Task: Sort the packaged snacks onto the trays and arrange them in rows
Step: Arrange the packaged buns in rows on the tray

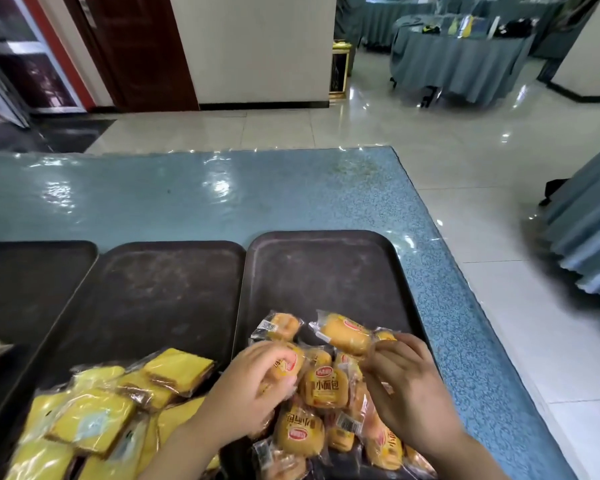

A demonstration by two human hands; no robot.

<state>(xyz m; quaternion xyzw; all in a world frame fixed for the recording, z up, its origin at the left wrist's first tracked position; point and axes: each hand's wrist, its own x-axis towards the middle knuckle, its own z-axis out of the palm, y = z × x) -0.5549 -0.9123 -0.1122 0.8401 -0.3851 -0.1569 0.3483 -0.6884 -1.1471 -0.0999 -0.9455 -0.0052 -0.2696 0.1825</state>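
Blue patterned tabletop (326, 195) under a glossy cover, carrying three dark brown rectangular plastic trays side by side: left tray (25, 271), middle tray (167, 282), right tray (326, 271). Flat yellow sliced-cake packets (94, 420) lie heaped on the middle tray's near end; small orange-gold bread rolls in clear film wrappers (323, 386) are piled on the right tray's near end, not yet in rows. Left hand (253, 393), grip curled round one roll in the pile; right hand (406, 379), grip pinching the film end of a lifted roll (347, 332). Judged light, soft, crushable, with slippery crinkling film: take hold at the sealed ends or lightly across the body.
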